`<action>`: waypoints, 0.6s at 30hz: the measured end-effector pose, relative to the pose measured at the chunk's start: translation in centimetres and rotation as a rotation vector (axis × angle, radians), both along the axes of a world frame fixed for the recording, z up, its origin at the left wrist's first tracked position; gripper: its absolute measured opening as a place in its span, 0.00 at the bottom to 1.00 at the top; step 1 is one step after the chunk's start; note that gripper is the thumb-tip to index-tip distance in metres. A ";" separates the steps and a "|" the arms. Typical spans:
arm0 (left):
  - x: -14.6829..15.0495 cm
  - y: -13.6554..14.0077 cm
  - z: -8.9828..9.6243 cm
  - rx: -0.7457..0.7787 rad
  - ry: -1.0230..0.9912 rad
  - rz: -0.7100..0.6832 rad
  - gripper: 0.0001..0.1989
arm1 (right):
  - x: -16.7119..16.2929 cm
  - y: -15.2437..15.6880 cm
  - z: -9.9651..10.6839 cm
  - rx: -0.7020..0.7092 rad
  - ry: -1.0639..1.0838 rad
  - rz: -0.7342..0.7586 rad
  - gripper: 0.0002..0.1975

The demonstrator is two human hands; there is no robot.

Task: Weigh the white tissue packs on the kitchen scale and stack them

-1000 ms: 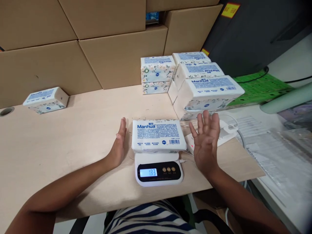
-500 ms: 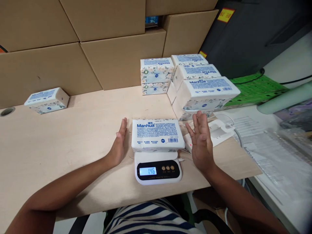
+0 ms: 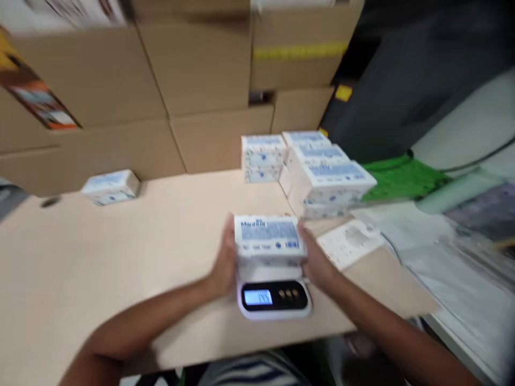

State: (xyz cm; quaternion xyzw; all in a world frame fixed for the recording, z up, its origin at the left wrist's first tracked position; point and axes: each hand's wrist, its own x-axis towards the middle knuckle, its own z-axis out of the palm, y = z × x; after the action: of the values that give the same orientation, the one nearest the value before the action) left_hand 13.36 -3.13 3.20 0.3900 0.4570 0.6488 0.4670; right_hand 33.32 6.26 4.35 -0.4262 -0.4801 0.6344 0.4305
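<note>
A white and blue pack of tissues (image 3: 270, 236) marked Manhua is at the white digital scale (image 3: 275, 313), whose display is lit but too blurred to read surely. My left hand (image 3: 226, 258) presses on the pack's left end, and my right hand (image 3: 314, 257) grips its right end, so the pack is held between both. Whether its underside still rests on the scale's plate, I cannot tell. The scale's buttons and display face me below the pack.
More tissue packs (image 3: 336, 182) are stacked at the back right, and a single pack (image 3: 111, 187) lies at the back left. Cardboard boxes (image 3: 217, 145) form a wall behind the table. On the right are a white power strip (image 3: 350, 244) and clear plastic bags (image 3: 462, 279).
Both hands, which were apart from the pack with fingers stretched, have closed in on its two ends. My view has tilted up, showing more of the boxes.
</note>
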 end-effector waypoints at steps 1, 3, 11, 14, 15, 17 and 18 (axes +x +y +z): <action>0.4 -0.7 0.5 0.021 0.032 0.008 0.54 | -1.0 -0.3 0.9 -0.024 -0.027 0.067 0.47; 0.0 -2.0 1.4 0.065 0.086 -0.005 0.52 | -3.1 -0.7 2.6 -0.012 -0.065 0.179 0.47; -14.3 -8.3 2.9 0.015 0.271 0.621 0.42 | -21.1 -2.4 4.0 0.470 -0.338 0.547 0.46; -21.2 -10.3 2.2 -0.129 0.338 0.781 0.31 | -29.7 -5.3 2.5 0.672 -0.539 0.604 0.46; -23.3 -10.9 2.0 -0.174 0.345 0.809 0.28 | -32.1 -6.5 2.1 0.741 -0.573 0.616 0.47; -27.3 -12.0 1.6 -0.237 0.343 0.896 0.25 | -36.4 -8.7 1.7 0.876 -0.622 0.665 0.45; -29.0 -12.6 1.4 -0.260 0.346 0.965 0.26 | -38.2 -9.6 1.6 0.943 -0.653 0.698 0.42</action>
State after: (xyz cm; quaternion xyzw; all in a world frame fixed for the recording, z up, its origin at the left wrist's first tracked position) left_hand -15.63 -15.69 4.55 0.1757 0.7317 0.6541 0.0774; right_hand -4.84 -3.29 5.97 -0.1822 -0.9212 0.2972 0.1729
